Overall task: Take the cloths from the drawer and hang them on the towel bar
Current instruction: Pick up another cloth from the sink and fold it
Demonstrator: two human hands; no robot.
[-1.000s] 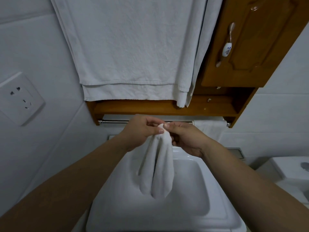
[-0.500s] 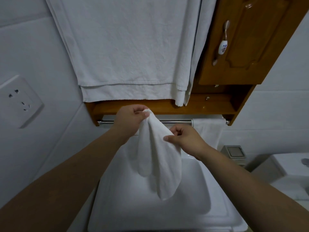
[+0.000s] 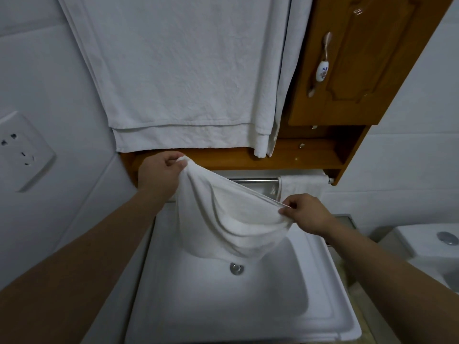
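The left hand (image 3: 159, 177) and right hand (image 3: 305, 214), together on the bunched cloth (image 3: 231, 219) a second ago, now pinch its top corners well apart, so it sags open between the grips, just before the towel bar (image 3: 253, 180), ready for draping.

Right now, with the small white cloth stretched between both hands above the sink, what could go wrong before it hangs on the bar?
1. The left hand and right hand each pinch only a corner of the small white cloth; if one slips, it may drop into the white rectangular sink below.
2. A folded white cloth already covers the right end of the chrome towel bar, so the new one could overlap it or push it aside.
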